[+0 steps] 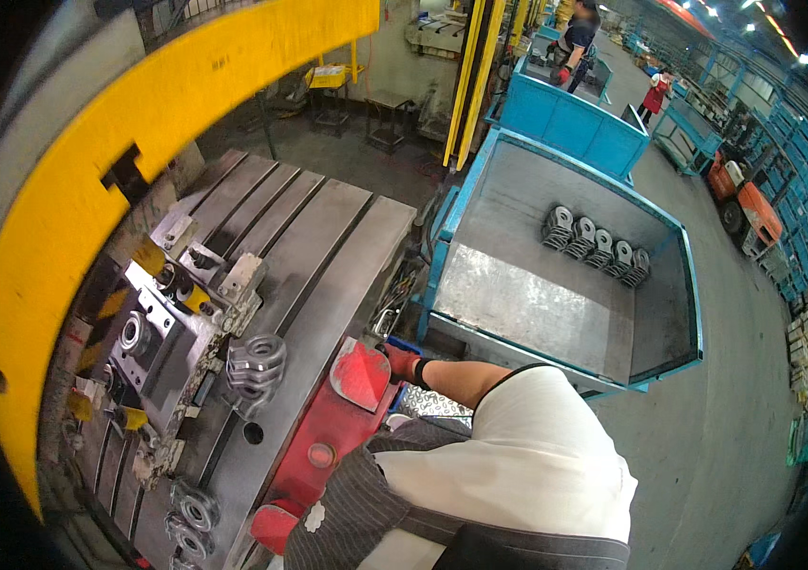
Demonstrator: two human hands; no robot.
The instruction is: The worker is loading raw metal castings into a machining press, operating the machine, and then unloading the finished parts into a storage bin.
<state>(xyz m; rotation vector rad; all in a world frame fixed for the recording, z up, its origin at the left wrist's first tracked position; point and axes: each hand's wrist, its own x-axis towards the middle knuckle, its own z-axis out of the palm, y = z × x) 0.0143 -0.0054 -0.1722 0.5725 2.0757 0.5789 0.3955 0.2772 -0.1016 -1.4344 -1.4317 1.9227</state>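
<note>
Cannot read any word, number, brand or sign; can make out only a small dark marking (221,64) on the yellow curved frame (185,90) and a paler patch on the yellow box (328,82) behind, both too indistinct to decipher

Taking the farther blue bin (570,128) as our landmark, we see a person in dark clothes (579,40) just beyond it and another in a red apron (655,95) to its right. Near its right end we find a blue cart (689,139), then an orange forklift (755,214) farther right, with tall blue racks (791,180) behind. To the bin's left we have two yellow posts (483,85), and left of those a small table (389,100) and a yellow box (328,76) on a stand. Well right of the bin and nearer to us is a pale stack (806,356), its contents too small to tell. Grey floor (698,332) stretches to the bin's right, and we have ceiling lights (804,59) high above that side.
</note>
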